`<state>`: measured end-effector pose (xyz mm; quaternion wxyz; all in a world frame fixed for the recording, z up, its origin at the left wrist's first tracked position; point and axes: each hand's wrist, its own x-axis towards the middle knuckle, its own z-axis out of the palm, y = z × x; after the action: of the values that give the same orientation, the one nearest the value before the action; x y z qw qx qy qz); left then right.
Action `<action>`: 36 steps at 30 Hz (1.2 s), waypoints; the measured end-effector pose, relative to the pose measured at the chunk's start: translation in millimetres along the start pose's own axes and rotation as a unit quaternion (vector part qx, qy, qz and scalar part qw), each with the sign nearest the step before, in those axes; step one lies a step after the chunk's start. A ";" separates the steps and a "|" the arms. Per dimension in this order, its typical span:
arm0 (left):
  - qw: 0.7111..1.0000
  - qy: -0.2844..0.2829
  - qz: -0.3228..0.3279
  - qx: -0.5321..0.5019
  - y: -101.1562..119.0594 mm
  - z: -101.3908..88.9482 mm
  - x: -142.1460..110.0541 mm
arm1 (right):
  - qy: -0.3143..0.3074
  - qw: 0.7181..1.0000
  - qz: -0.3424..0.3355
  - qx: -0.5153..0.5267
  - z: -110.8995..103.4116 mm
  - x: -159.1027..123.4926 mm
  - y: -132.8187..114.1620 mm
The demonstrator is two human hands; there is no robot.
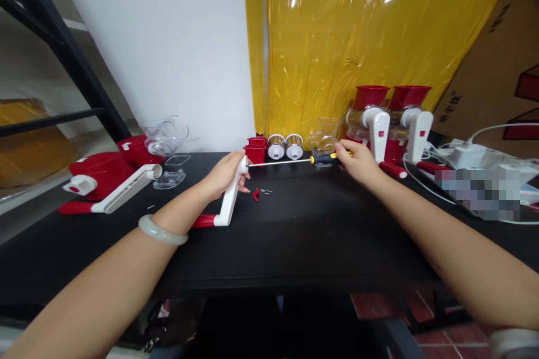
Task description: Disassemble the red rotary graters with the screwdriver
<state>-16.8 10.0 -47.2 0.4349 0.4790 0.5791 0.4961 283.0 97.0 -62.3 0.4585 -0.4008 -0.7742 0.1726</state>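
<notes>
My left hand [231, 175] is closed around the upper end of a white crank handle [228, 202], whose red grip [204, 221] points left beneath my wrist. In my right hand [357, 162] is a screwdriver [324, 159] with a black and yellow handle, held level. Its long shaft reaches left to the end of the crank handle; whether the tip sits in a screw I cannot tell. Just right of my left hand, a small red part [255, 195] and several small screws [265, 191] lie on the black table [295, 247].
At the back stand red hoppers [255, 148], two metal drums [276, 147] and clear plastic parts [324, 134]. Two assembled red and white rotary graters [370, 118] are at right, near white cables and a charger [467, 152]. Red bases [101, 174] and another white crank [130, 190] lie left.
</notes>
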 end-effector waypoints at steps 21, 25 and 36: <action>1.000 0.001 -0.004 -0.006 -0.4 -0.7 -0.8 | 0.016 0.999 -0.029 0.028 -0.2 0.9 2.9; 1.000 -0.001 -0.004 -0.005 0.7 -0.6 -0.7 | 0.018 0.998 -0.041 0.032 0.0 1.5 3.9; 1.000 -0.002 -0.007 -0.008 -0.5 -2.8 1.6 | 0.017 0.998 -0.058 0.034 -0.8 3.8 7.1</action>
<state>-19.8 11.1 -47.3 0.4429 0.4726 0.5779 0.4966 286.0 104.3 -64.1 0.4940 -0.3428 -0.7818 0.1650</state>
